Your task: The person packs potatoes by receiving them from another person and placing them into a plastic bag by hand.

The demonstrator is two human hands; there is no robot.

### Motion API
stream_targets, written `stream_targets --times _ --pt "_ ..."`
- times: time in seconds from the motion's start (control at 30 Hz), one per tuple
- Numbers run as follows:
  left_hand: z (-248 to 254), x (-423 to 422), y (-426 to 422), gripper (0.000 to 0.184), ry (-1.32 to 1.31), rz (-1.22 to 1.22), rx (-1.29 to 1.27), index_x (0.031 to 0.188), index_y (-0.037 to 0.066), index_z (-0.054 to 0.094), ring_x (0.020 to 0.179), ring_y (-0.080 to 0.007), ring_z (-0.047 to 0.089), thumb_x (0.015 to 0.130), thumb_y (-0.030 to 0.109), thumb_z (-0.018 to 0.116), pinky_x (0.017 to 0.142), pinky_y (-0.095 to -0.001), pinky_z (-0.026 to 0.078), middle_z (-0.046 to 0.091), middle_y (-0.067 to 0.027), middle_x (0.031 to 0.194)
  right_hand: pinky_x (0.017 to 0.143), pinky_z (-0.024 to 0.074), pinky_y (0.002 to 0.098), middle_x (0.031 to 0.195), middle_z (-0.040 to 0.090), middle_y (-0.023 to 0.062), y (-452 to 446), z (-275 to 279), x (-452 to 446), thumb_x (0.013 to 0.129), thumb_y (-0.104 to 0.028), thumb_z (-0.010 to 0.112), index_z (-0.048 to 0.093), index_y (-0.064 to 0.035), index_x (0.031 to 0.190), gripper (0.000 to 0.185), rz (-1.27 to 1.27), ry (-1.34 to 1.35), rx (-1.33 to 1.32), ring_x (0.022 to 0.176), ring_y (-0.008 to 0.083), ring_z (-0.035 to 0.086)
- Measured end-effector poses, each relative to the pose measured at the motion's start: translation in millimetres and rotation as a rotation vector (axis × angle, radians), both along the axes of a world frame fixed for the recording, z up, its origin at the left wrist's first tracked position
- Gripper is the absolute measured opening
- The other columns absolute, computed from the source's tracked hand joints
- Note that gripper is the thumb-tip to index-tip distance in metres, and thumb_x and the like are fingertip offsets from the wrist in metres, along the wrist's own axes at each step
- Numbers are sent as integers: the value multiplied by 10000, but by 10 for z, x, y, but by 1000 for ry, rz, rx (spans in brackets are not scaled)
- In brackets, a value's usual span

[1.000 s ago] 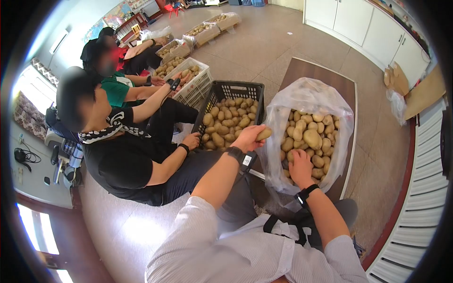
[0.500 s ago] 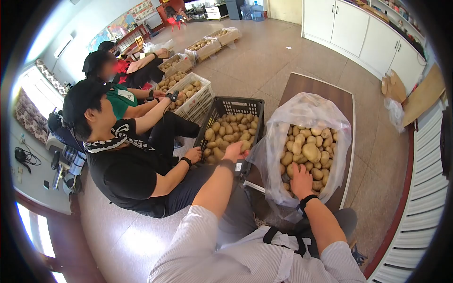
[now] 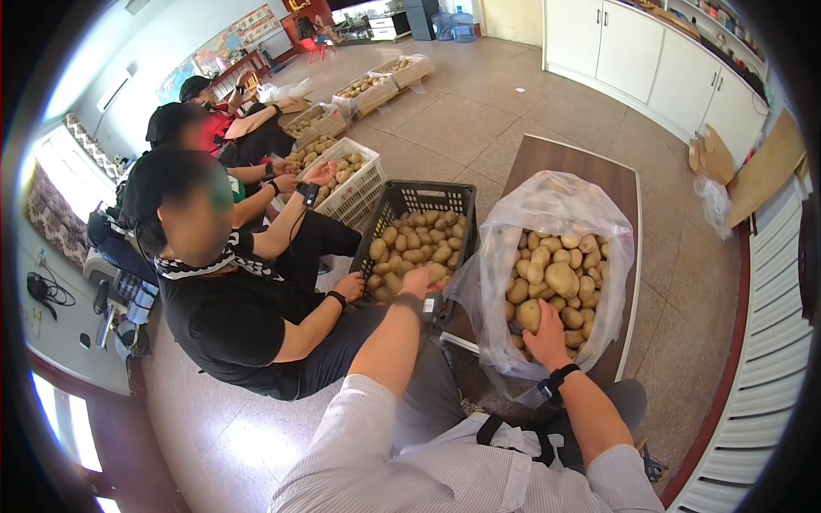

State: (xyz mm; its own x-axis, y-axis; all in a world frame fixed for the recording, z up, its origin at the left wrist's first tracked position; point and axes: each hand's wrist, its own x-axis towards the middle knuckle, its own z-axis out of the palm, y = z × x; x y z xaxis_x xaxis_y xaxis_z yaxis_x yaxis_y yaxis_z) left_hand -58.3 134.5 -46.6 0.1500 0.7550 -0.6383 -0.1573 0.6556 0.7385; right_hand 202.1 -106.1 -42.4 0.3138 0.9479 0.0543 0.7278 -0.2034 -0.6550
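Note:
My left hand is over the near end of the black crate, which holds many potatoes. Its fingers are smeared by motion beside a blurred potato, and I cannot tell whether they grip it. On the right, my right hand has its fingers against a large potato, closed on it inside the clear plastic bag. More potatoes fill the bag, which stands open on a brown board.
A co-worker in black sits at the left, one hand by the black crate and the other raised over a white crate. Other people and potato boxes line up beyond. White cabinets stand at the back right.
My left hand has moved from beside the bag to above the black crate, carrying a potato. My right hand has taken hold of a potato. The co-worker's far hand has lifted.

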Motion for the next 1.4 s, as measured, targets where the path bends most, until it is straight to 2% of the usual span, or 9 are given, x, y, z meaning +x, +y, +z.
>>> stream_targets --times 0.27,0.37,0.47,0.63,0.73,0.9,1.03,1.2,1.4 --pt "-26 -113 -32 223 226 -270 204 958 -8 616 640 -206 597 809 150 669 551 -325 502 636 -105 820 1026 398 411 1346 452 238 -71 185 -128 760 -202 691 355 -16 1396 743 -143 319 -23 1220 374 471" --pt "77 -101 -65 170 677 -473 293 969 -19 612 658 -226 625 852 104 602 559 -335 515 636 -113 830 969 429 382 1315 477 196 -51 21 -107 784 -202 648 390 -33 1377 668 -219 568 -18 1172 329 503" --pt "-131 -185 4 166 604 -457 338 992 -20 605 692 -239 633 877 94 569 568 -341 527 627 -125 881 852 473 355 1252 508 137 -47 -124 -72 813 -209 611 424 -66 1356 593 -261 819 32 1091 268 532" --pt "-457 -260 146 170 38 -240 200 1031 -22 593 749 -261 647 919 78 514 582 -353 545 612 -146 965 680 482 322 1128 567 83 -58 -73 -63 857 -250 581 462 -93 1305 489 -305 1225 -5 1006 190 540" --pt "10 91 -15 275 96 -27 -2 1112 -6 556 776 -251 611 924 193 572 625 -357 548 585 -133 1026 690 472 329 1100 577 62 -65 35 -99 889 -276 565 487 -106 1252 408 -253 1411 -21 960 183 549" --pt "526 415 -412 365 -13 -224 129 1151 26 538 808 -232 585 906 284 620 674 -359 528 570 -113 1065 707 433 306 1063 597 20 -5 133 -198 923 -361 546 535 -138 1147 316 -234 1670 -3 869 159 549" --pt "600 620 -588 435 -93 -429 180 1170 43 543 856 -223 590 890 361 646 702 -352 518 572 -99 1089 675 410 298 1025 603 -3 55 276 -244 929 -405 537 553 -155 1121 315 -144 1703 -78 835 135 528" --pt "858 785 -864 497 -92 -581 183 1176 59 553 908 -222 600 873 441 650 752 -358 509 586 -77 1095 549 366 295 802 618 33 122 460 -309 954 -554 403 587 -144 1049 459 -123 1604 -177 576 146 486" --pt "987 816 -981 526 -43 -826 156 1181 52 563 956 -230 610 865 461 663 723 -387 543 588 -98 1110 454 318 286 635 578 62 133 630 -360 968 -587 327 595 -120 968 538 -168 1474 -195 470 148 446"
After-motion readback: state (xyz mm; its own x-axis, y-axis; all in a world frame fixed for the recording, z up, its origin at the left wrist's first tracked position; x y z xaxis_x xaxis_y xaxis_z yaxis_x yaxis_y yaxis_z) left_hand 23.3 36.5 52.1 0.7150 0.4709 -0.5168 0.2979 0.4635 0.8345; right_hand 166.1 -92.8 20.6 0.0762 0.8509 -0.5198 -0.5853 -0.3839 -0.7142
